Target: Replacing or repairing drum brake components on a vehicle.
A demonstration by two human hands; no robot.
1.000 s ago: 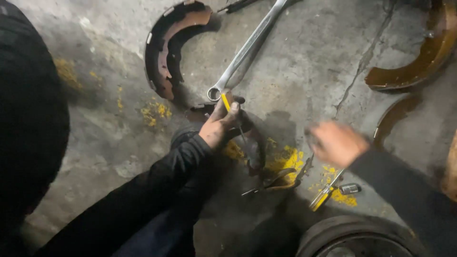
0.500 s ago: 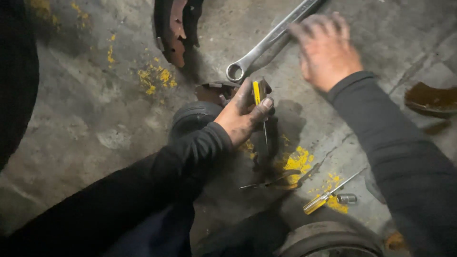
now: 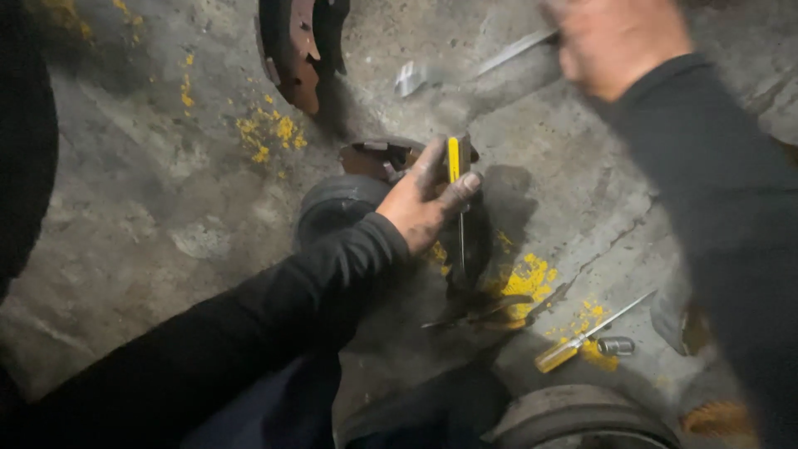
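While the left hand (image 3: 420,208) grips a yellow-handled screwdriver (image 3: 454,162) upright, its fingers (image 3: 460,189) are wrapped closed around the handle, and the thin shaft runs straight down toward a dark part resting on the concrete floor (image 3: 150,191). Beside and under that hand sits a rounded black piece, likely a small drum or tyre (image 3: 332,208), with a rusty brake shoe (image 3: 378,156) lying just behind the knuckles. A second rusty brake shoe (image 3: 295,46) stands at the top edge, well apart from the work.

Assessment: the tip's seat cannot be seen, as it is lost in shadow. For sound work the shaft should stay vertical, the grip firm, and pressure applied along the shaft, not sideways, to avoid slipping onto the floor.

Further right, a pair of pliers (image 3: 478,314) lies on yellow-stained concrete, and a second yellow-handled screwdriver (image 3: 582,337) rests near a small metal socket (image 3: 616,346). A long spanner (image 3: 474,68) lies at the top.

The right hand (image 3: 615,37) is blurred at the upper right, above the spanner's far end; whether its fingers are open or closed on anything cannot be told. It would serve best steadying the part.
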